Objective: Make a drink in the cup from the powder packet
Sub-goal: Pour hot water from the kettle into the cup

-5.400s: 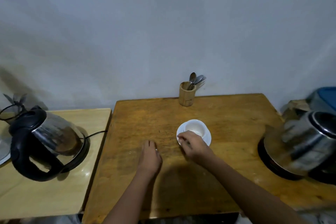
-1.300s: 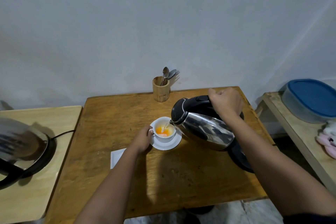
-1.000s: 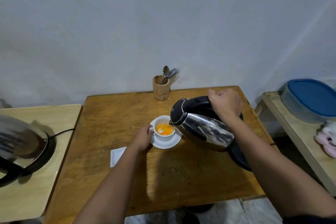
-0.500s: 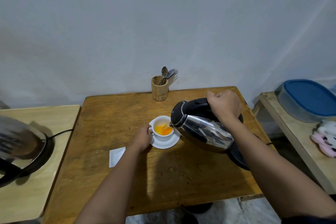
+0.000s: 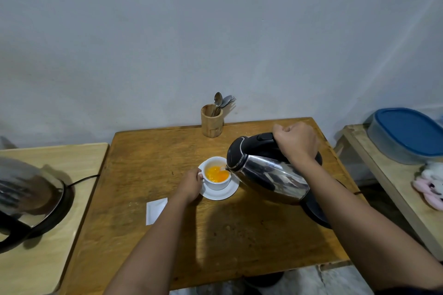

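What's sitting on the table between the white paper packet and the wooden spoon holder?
In the head view, mostly bare wood. The left hand, holding the cup on its saucer, sits just right of the line from packet to spoon holder.

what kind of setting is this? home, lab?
Probably a home kitchen corner, not a lab: plain wooden table against a bare wall, bamboo holder of spoons, electric kettle pouring into a cup.

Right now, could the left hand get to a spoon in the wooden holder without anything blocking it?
Probably yes. The left hand steadies the cup, and the bare table lies between it and the wooden holder. The tilted kettle hangs to the right, off that path. It must release the cup first.
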